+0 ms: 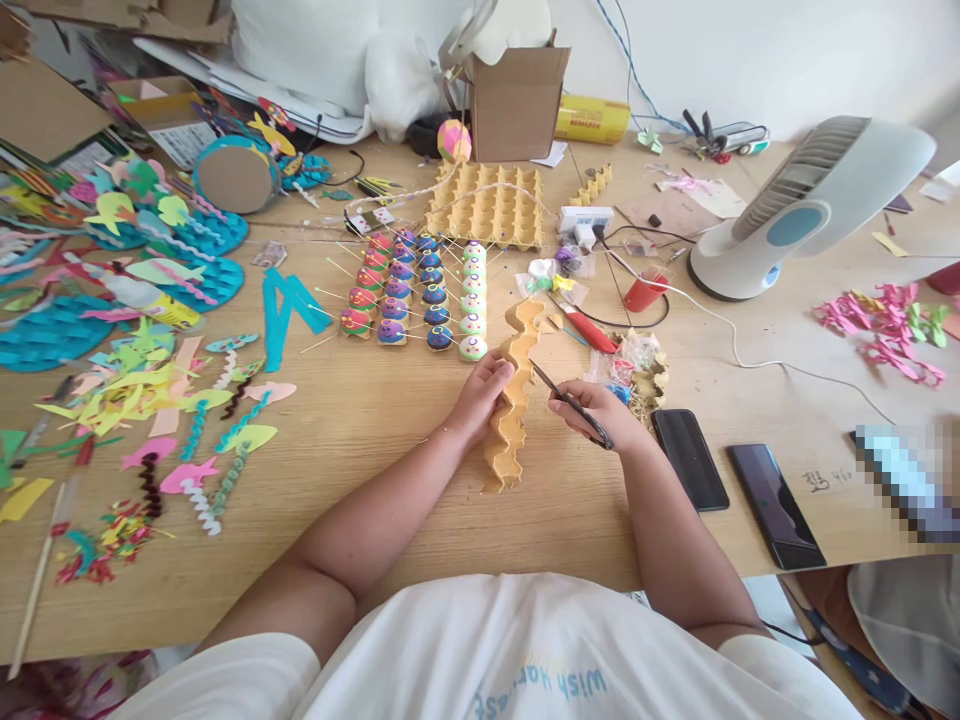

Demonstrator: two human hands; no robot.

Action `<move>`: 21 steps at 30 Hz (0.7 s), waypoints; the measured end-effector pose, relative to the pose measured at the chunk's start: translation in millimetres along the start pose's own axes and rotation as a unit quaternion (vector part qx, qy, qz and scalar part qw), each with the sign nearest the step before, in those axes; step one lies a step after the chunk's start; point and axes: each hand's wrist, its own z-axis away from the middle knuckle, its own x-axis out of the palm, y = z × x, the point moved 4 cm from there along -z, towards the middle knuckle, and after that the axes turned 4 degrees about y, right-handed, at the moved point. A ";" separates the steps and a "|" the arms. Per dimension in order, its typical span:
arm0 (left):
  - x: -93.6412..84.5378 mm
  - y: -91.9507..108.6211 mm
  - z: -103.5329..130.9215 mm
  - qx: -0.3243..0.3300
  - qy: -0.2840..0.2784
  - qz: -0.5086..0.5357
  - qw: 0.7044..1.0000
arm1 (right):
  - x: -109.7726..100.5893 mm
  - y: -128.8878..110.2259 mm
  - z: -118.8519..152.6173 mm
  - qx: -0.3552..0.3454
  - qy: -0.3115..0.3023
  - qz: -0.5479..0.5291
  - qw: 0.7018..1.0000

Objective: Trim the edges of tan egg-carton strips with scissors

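Note:
A wavy strip of tan egg carton [512, 420] stands out over the table in front of me. My left hand [484, 392] grips its left edge, thumb on top. Dark scissors [571, 402] are in my right hand [596, 410], fingers round the handles. Their tip points up and left, close to the strip's right edge; whether it touches I cannot tell. Beyond the strip stand rows of painted egg-carton caterpillars: red [365, 287], purple [397, 290], dark blue [433, 292] and pale green [473, 300], with thin sticks poking out.
An uncut egg tray [499, 205] lies at the back. To the right are a red-handled tool [592, 330], a red cup [646, 291], a white fan [802, 210] and two phones [690, 458]. Paper cutouts [150, 390] and a glue bottle [146, 297] cover the left side.

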 end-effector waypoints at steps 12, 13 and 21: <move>0.3 0.3 1.1 0.001 -0.004 -0.006 1.000 | 1.5 -0.7 1.5 0.001 0.003 0.009 1.000; -0.2 0.1 0.9 0.003 -0.002 -0.008 1.000 | 1.9 -0.6 1.4 0.000 0.004 0.009 1.000; -4.6 -3.2 -0.2 0.013 0.016 -0.034 0.999 | 3.8 1.1 -0.4 -0.030 0.018 0.035 0.999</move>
